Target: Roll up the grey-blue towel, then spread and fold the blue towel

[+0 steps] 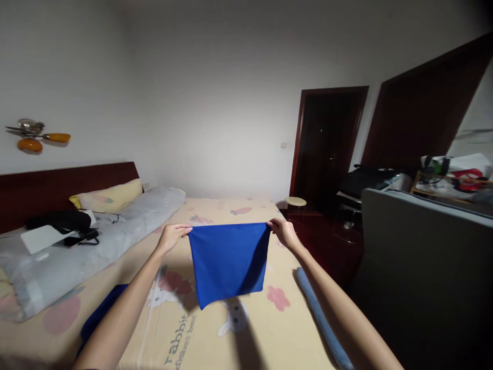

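Observation:
A folded bright blue cloth (229, 262) hangs in the air above the bed, stretched between both my hands. My left hand (174, 235) pinches its upper left corner. My right hand (282, 231) pinches its upper right corner. The cloth's lower edge dangles just over the cream cartoon-print bedsheet (215, 334), casting a shadow on it.
Another dark blue cloth (100, 311) lies on the sheet by my left arm. A light blue rolled towel (321, 318) lies along the bed's right edge. A grey quilt (96, 241), yellow pillow (110, 195) and dark items sit at left. A grey panel (419, 257) and cluttered furniture stand right.

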Tool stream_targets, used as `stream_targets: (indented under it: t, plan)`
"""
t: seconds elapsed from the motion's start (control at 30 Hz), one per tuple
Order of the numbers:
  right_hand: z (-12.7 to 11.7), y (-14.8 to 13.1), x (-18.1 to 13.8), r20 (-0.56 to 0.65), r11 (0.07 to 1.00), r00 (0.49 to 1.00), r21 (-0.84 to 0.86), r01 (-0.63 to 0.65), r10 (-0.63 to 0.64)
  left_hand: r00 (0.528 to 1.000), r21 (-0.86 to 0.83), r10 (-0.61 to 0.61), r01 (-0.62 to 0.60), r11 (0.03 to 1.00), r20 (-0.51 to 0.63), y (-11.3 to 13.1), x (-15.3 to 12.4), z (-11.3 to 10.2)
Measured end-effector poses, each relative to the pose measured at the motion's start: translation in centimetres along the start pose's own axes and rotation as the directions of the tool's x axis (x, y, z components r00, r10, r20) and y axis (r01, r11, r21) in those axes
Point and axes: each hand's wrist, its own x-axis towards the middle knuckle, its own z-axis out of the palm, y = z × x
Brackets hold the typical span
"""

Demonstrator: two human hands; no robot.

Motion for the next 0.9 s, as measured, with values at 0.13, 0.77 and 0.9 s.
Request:
stream_targets:
  t: [0.13,0.77,0.9]
  plan:
    - [-0.4,-0.1,0.1,0.044,1.0,0.999,0.006,0.026,-0.026,1.0,0.02,0.024,-0.024,1.0,0.011,-0.3,0.3,-0.1]
    - [5.2,3.8,3.1,0.075,0.873,0.944,0.361,-0.327,0.323,0.998,0.004,-0.055,0.055,0.998,0.014,-4.2,5.2,2.9]
    - [6.0,4.4,3.7,-0.014,0.867,0.952,0.417,-0.272,0.305,0.999,-0.045,-0.035,0.034,0.998,-0.015,-4.8,6.9,4.2]
